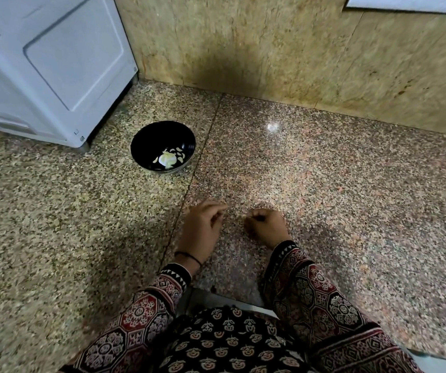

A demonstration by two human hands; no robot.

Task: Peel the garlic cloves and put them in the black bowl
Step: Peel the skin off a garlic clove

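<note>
— Where is the garlic?
— In the black bowl point(150, 135), up to my left on the counter point(324, 184), near the white appliance point(55, 63). There is a pale garlic lump point(167, 159) with a few loose pieces point(180, 157) beside it. I can't tell which of those are peeled cloves and which are skin.
— And your hands?
— My left hand point(203, 227) and right hand point(266, 227) are low over the counter, near each other but apart, fingers curled in. Whether either one pinches a clove or a scrap of peel I can't tell, because the fingers hide it.
— What could go wrong?
— The bowl is well apart from my hands, so a small slippery clove could drop on the way and get lost against this speckled stone. Skins could also end up mixed in with the cloves
</note>
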